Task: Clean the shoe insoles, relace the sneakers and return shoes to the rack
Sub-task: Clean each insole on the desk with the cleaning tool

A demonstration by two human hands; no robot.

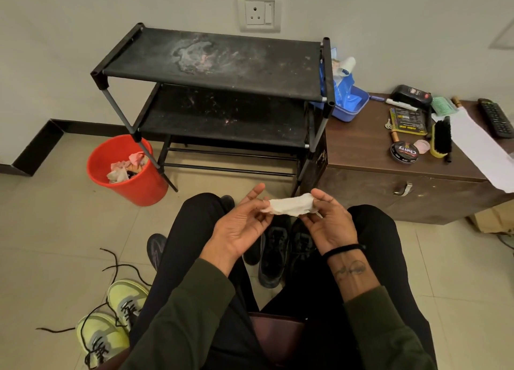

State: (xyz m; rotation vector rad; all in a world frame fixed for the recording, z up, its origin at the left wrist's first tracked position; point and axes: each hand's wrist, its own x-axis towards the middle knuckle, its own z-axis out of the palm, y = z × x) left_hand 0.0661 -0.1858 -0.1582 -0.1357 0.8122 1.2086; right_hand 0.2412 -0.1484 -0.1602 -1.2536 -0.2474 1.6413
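A crumpled white wipe (289, 207) is stretched between my hands above my knees. My left hand (239, 226) pinches its left end, palm up. My right hand (328, 222) pinches its right end. Below them, a pair of black sneakers (278, 254) stands on the floor between my legs. A dark insole (156, 250) lies beside my left leg. Two yellow-green sneakers (116, 319) with loose black laces (119, 264) sit at the lower left. The black shoe rack (217, 91) stands against the wall with dusty shelves holding nothing.
A red bucket (125, 172) with used wipes stands left of the rack. On the brown cabinet (389, 175) at the right lie a blue tub (347, 102), a polish tin (404, 152), a shoe brush (441, 138), a remote (496, 118) and papers.
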